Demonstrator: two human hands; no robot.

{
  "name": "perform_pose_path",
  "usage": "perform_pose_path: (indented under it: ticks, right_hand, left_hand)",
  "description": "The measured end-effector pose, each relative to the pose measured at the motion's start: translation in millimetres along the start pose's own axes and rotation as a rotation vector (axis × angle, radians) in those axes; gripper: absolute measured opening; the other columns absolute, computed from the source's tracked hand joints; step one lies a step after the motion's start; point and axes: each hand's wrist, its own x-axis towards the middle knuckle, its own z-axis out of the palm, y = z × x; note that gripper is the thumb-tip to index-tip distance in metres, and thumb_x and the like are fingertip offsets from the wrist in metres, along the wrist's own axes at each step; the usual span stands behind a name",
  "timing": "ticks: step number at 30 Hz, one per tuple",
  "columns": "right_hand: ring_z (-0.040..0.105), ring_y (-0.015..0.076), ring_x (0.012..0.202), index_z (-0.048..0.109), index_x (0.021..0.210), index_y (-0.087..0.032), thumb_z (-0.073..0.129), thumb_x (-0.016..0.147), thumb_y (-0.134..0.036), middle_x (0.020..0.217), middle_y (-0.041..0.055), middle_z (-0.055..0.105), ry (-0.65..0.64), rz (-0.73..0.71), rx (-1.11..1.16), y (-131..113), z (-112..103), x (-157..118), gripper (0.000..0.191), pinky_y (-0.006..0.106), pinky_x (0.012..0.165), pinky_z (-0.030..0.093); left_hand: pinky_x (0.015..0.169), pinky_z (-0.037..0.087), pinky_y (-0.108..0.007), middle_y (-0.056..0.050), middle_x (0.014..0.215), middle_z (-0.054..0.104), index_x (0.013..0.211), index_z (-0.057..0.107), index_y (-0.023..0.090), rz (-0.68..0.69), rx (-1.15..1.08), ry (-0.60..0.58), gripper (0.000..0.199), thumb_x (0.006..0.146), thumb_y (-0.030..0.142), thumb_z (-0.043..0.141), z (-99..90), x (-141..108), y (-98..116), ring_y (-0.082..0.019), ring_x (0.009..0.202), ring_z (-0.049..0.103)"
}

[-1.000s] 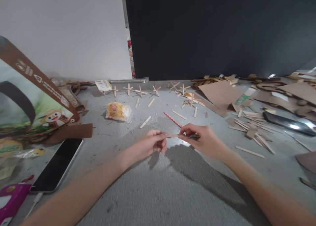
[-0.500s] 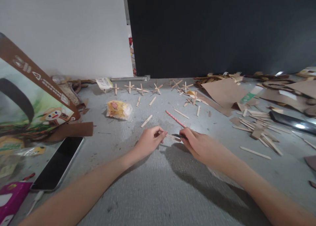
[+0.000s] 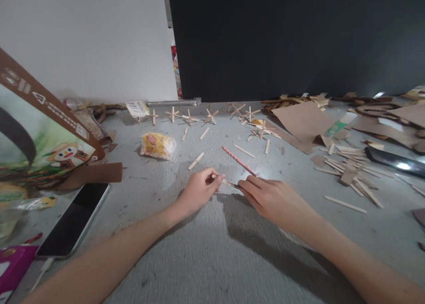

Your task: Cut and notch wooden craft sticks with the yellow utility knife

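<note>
My left hand [image 3: 200, 186] pinches one end of a small wooden stick [image 3: 227, 182], held just above the grey table. Opposite it, my right hand [image 3: 265, 195] is closed on a thin dark tool [image 3: 236, 186] whose tip meets the stick's right part; most of the tool is hidden by the fingers. A red-and-white striped stick [image 3: 237, 159] lies just beyond my right hand. Past my left hand is a loose wooden stick [image 3: 196, 161]. Several crossed-stick pieces [image 3: 190, 117] stand in a row farther back.
A yellow packet [image 3: 158, 146] lies left of centre. At the left are a phone [image 3: 73, 220], a purple box [image 3: 16, 268] and a large printed bag [image 3: 43, 127]. Piled sticks [image 3: 353, 173], brown paper [image 3: 299, 122] and a black object [image 3: 395, 162] occupy the right.
The dark tool in my right hand has tilted lower and lies more in line with the stick. My right hand has turned slightly, palm down. The whole view has shifted a little.
</note>
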Motion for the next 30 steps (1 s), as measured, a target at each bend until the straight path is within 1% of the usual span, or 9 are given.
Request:
perform_pose_path:
  ticks: [8, 10, 14, 17, 20, 22, 24, 26, 30]
  right_hand:
    - [0.063, 0.0177, 0.061, 0.068, 0.101, -0.017, 0.048, 0.103, -0.010, 0.086, 0.0049, 0.070, -0.081, 0.033, -0.006, -5, 0, 0, 0.021, 0.034, 0.055, 0.024]
    - [0.063, 0.0175, 0.060, 0.068, 0.100, -0.017, 0.048, 0.104, -0.012, 0.085, 0.0051, 0.071, -0.092, 0.046, 0.008, -5, -1, 0, 0.022, 0.034, 0.054, 0.022]
    - [0.065, 0.0173, 0.062, 0.069, 0.104, -0.017, 0.048, 0.106, -0.017, 0.088, 0.0064, 0.075, -0.054, 0.099, 0.054, 0, 2, -2, 0.021, 0.032, 0.054, 0.024]
    - [0.069, 0.0183, 0.066, 0.068, 0.110, -0.019, 0.048, 0.107, -0.021, 0.090, 0.0061, 0.078, -0.017, 0.135, 0.109, 8, 6, -4, 0.020, 0.030, 0.055, 0.029]
    - [0.070, 0.0193, 0.066, 0.068, 0.112, -0.020, 0.048, 0.108, -0.023, 0.091, 0.0061, 0.079, 0.009, 0.179, 0.119, 17, 10, -5, 0.021, 0.030, 0.056, 0.032]
    - [0.070, 0.0199, 0.065, 0.068, 0.112, -0.021, 0.047, 0.108, -0.025, 0.089, 0.0063, 0.079, 0.015, 0.209, 0.110, 22, 12, -6, 0.022, 0.030, 0.055, 0.032]
    - [0.070, 0.0206, 0.066, 0.068, 0.111, -0.021, 0.046, 0.109, -0.027, 0.090, 0.0066, 0.080, 0.013, 0.230, 0.107, 26, 13, -6, 0.023, 0.030, 0.056, 0.033]
    - [0.071, 0.0208, 0.069, 0.068, 0.112, -0.021, 0.046, 0.110, -0.027, 0.095, 0.0072, 0.080, 0.009, 0.232, 0.107, 29, 14, -6, 0.022, 0.030, 0.056, 0.033]
    - [0.072, 0.0193, 0.072, 0.066, 0.118, -0.021, 0.048, 0.108, -0.019, 0.099, 0.0073, 0.078, -0.013, 0.185, 0.058, 31, 9, -6, 0.021, 0.029, 0.057, 0.033]
  left_hand:
    - [0.063, 0.040, -0.028, 0.003, 0.064, 0.060, 0.077, 0.058, 0.021, 0.027, 0.159, -0.031, 0.034, 0.102, 0.043, 0.054, -0.2, 1, -3, -0.015, 0.061, 0.054]
    - [0.070, 0.045, -0.031, 0.001, 0.072, 0.063, 0.079, 0.061, 0.021, 0.104, 0.292, -0.046, 0.028, 0.103, 0.035, 0.055, -2.7, 3, -5, -0.018, 0.071, 0.058]
    - [0.099, 0.050, -0.040, -0.004, 0.095, 0.068, 0.087, 0.066, 0.020, 0.370, 0.598, -0.065, 0.019, 0.104, 0.027, 0.060, -10.6, 8, -9, -0.024, 0.106, 0.061]
    - [0.105, 0.049, -0.044, -0.007, 0.108, 0.067, 0.102, 0.069, 0.018, 0.441, 0.790, -0.023, 0.015, 0.107, 0.027, 0.058, -12.8, 5, -6, -0.026, 0.113, 0.060]
    - [0.097, 0.053, -0.043, -0.011, 0.110, 0.067, 0.106, 0.071, 0.015, 0.444, 1.030, -0.024, 0.023, 0.107, 0.013, 0.048, -4.1, -7, 4, -0.028, 0.109, 0.061]
    - [0.088, 0.055, -0.041, -0.014, 0.109, 0.068, 0.120, 0.070, 0.013, 0.405, 1.130, -0.021, 0.030, 0.105, 0.008, 0.044, 8.6, -20, 13, -0.029, 0.105, 0.063]
    - [0.085, 0.056, -0.045, -0.018, 0.113, 0.069, 0.137, 0.065, 0.010, 0.325, 1.152, 0.016, 0.037, 0.109, 0.024, 0.045, 23.3, -33, 18, -0.034, 0.106, 0.063]
    - [0.095, 0.055, -0.054, -0.023, 0.134, 0.065, 0.150, 0.059, 0.015, 0.264, 1.134, 0.024, 0.050, 0.110, 0.041, 0.047, 35.2, -43, 18, -0.040, 0.121, 0.060]
    - [0.109, 0.048, -0.058, -0.023, 0.153, 0.057, 0.152, 0.059, 0.020, 0.237, 1.117, -0.048, 0.050, 0.111, 0.042, 0.044, 40.3, -46, 12, -0.043, 0.142, 0.051]
